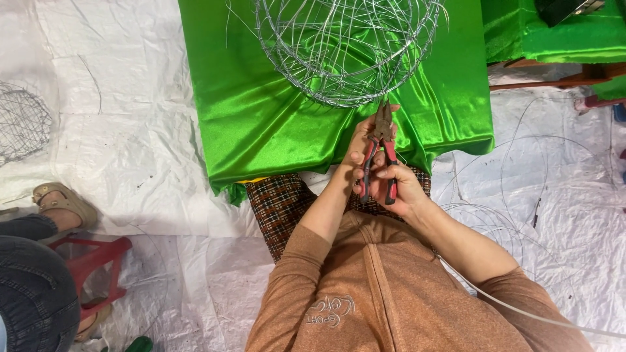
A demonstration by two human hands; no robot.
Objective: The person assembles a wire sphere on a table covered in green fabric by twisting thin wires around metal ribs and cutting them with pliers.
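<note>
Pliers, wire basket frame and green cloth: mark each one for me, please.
pliers [381, 153], head view, on the red handles just below the pivot.
wire basket frame [339, 45], head view, on its woven wire wall.
green cloth [261, 124], head view, on a bare fold left of the hands.

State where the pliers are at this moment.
In the head view, the pliers sit just right of centre, gripped by the right hand with the left hand alongside, their tip at the lower rim of the wire basket above the green cloth.
</note>
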